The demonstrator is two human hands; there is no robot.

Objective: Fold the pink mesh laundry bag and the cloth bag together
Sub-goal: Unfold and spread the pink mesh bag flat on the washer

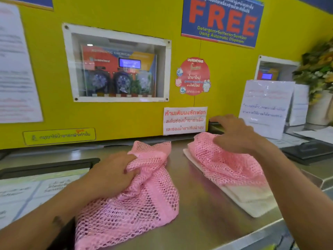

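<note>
A pink mesh laundry bag [137,204] lies crumpled on the steel counter [194,195], left of centre. My left hand [111,174] grips a bunch of its mesh near the upper part. To the right, a second heap of pink mesh [221,163] rests on top of a flat white cloth bag [252,201], which lies at an angle with its near end bare. My right hand [234,134] sits over the far end of that mesh with fingers spread, the thumb touching the netting. Whether the two pink heaps are joined cannot be told.
A yellow wall [126,120] with signs and a dispenser window rises right behind the counter. A black frame [45,166] over a laminated sheet [27,193] is at the left. A black tray [310,152], standing paper notices [264,109] and flowers [317,69] are at the right.
</note>
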